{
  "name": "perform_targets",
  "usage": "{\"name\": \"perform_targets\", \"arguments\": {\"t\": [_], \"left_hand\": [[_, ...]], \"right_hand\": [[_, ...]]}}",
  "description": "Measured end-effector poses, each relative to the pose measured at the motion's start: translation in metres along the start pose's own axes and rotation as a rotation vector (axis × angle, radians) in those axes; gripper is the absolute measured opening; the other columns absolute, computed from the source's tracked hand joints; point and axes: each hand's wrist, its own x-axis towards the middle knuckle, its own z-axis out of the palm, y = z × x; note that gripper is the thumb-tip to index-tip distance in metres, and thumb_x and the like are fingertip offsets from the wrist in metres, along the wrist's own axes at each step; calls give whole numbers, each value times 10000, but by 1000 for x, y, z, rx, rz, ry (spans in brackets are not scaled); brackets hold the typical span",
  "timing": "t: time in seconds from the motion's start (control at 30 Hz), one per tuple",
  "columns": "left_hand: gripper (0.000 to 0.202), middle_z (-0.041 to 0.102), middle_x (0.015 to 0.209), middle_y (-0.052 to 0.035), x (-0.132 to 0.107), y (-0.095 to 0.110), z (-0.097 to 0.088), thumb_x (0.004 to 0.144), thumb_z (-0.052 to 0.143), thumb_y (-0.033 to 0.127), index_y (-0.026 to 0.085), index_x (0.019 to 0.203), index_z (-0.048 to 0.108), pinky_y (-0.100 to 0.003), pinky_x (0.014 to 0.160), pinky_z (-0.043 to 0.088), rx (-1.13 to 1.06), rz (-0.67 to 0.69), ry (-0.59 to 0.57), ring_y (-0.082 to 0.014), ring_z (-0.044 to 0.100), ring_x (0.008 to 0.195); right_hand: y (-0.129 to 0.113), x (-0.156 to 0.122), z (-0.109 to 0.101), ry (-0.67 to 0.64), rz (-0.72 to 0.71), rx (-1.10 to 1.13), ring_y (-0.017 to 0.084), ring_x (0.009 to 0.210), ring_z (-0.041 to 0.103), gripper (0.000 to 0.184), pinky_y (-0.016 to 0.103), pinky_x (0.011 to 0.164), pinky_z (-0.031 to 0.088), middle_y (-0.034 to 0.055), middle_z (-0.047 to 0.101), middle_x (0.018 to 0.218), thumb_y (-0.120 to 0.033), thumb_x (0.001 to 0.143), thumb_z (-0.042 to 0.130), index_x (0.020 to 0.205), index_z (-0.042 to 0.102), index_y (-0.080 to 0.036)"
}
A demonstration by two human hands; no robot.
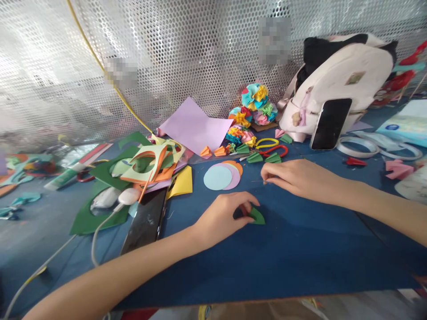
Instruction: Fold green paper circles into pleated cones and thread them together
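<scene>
My left hand (222, 218) is over the blue table, its thumb and fingertips pinching a small folded piece of green paper (258, 216). To the right and a little farther back, my right hand (293, 178) is closed in a pinch on a thin needle (256, 181). The needle's fine end points left, apart from the green paper. Beyond my hands lie overlapping paper circles (217, 177) in light blue, purple and orange. Folded green paper pieces (255, 157) and orange ones (220, 151) lie behind them, beside yellow-handled scissors (267, 143) and red-handled scissors (278, 151).
Paper offcuts (147, 164) and a dark phone (145, 220) with a white cable (96, 235) are at left. Colourful paper balls (254, 96), a pale backpack (347, 75), an upright phone (331, 123) and tape rolls (358, 146) stand farther back. A perforated metal panel (200, 49) closes the rear.
</scene>
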Motion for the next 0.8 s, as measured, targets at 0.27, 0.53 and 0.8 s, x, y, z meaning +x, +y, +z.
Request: {"name": "perform_targets", "arguments": {"t": [0.27,0.53,0.8], "left_hand": [[105,727,744,-25,7,0,-5,766,657,126,161,822,738,-230,686,514,-120,-157,21,-142,663,685],[143,709,700,-9,7,3,-3,774,607,145,145,774,750,-192,657,490,-32,-105,72,-109,604,637],[97,715,684,-5,10,2,-5,766,690,209,138,723,740,-178,623,474,-148,-184,45,-101,609,629]], "right_hand": [[-9,-10,15,-107,-261,325,135,756,576,92,257,681,400,5,641,859,-222,936,524,925,615,-223],[-16,-13,37,96,-245,161,141,715,515,146,261,638,345,11,558,754,-186,953,487,866,604,-194],[-19,-13,36,221,-376,-45,166,679,427,228,287,630,341,27,529,701,-199,979,445,850,631,-172]]}}
